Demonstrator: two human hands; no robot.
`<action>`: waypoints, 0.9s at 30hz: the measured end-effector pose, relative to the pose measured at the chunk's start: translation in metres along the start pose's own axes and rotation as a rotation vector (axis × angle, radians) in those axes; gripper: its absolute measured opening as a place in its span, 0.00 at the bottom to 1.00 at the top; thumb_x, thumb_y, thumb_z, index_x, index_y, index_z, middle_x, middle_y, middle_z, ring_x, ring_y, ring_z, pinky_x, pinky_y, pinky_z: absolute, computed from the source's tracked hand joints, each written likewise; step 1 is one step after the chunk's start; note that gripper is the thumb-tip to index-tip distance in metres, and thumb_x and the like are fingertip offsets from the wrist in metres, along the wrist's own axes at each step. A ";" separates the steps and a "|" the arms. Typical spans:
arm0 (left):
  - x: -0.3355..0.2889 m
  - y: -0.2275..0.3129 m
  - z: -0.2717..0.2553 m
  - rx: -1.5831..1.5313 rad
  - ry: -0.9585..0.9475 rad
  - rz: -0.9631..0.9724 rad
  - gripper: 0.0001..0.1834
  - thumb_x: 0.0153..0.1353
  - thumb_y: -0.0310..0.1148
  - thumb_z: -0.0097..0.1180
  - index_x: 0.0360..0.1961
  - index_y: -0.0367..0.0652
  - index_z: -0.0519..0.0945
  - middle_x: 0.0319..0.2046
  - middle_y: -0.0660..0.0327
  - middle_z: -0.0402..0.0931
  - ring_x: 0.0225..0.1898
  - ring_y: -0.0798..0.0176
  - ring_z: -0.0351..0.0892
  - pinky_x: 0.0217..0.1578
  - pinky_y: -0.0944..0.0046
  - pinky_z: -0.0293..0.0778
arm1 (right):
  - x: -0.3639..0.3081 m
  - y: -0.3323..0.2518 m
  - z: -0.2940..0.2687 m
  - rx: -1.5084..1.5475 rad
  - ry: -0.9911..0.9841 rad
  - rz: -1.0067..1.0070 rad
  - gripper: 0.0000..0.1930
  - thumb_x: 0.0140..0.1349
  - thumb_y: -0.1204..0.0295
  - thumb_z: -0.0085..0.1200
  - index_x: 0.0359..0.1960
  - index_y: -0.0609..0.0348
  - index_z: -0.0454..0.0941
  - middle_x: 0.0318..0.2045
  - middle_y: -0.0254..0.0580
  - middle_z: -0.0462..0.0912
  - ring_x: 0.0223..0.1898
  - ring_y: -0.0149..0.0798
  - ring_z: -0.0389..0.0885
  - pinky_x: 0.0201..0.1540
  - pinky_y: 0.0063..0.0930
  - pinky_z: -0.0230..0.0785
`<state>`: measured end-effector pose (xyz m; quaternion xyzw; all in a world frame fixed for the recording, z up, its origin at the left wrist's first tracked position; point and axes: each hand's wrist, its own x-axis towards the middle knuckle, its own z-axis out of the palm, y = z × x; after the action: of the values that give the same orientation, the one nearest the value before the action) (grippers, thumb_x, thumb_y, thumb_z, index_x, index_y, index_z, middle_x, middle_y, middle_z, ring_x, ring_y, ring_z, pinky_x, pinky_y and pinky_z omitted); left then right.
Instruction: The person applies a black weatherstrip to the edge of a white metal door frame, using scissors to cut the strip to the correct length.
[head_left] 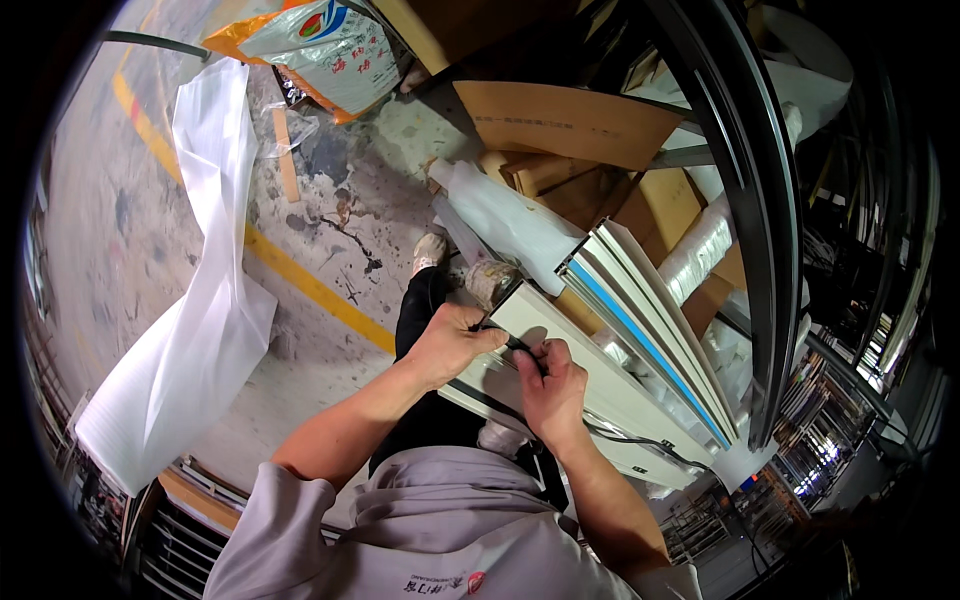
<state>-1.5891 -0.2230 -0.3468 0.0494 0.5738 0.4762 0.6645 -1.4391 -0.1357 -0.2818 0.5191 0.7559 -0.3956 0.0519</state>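
Head view, clock face centred on the hands. Left hand (452, 346): grip is pinching a black strip (516, 343) between thumb and fingers. Right hand (554, 396): grip is closing on the same strip with curled fingers, thumb and fingertips pressing together.

Key relation: the strip is spanning the gap between the hands, its long axis running roughly 10 to 4 o'clock. Left is holding toward 10, right toward 4; neither hand is sitting nearer, since both are gripping it. The cream panel (622, 400) is lying beneath, its long axis running nearly parallel to the strip. Contact between strip and panel: cannot tell, fingers are hiding it.

A dark cord (640, 440) is trailing along the panel toward 4 o'clock; whether it is joining the strip, cannot tell.

Surroundings: blue-edged profiles (660, 335) are resting at 3 o'clock, cardboard (570, 125) is leaning near 12 to 1, a bag (345, 70) is standing at 11, and a white foam sheet (215, 300) is stretching across the floor (320, 255) at 9.
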 end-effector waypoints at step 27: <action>0.002 -0.004 0.021 -0.202 0.042 0.007 0.07 0.61 0.23 0.62 0.38 0.30 0.85 0.32 0.63 0.84 0.32 0.73 0.77 0.36 0.70 0.74 | 0.040 -0.021 -0.032 0.044 -0.315 0.412 0.19 0.53 0.60 0.68 0.23 0.69 0.82 0.15 0.48 0.80 0.16 0.41 0.81 0.25 0.34 0.74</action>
<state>-1.5696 -0.2139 -0.3431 -0.0255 0.5366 0.5348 0.6522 -1.4642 -0.0884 -0.2679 0.5949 0.6081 -0.4691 0.2372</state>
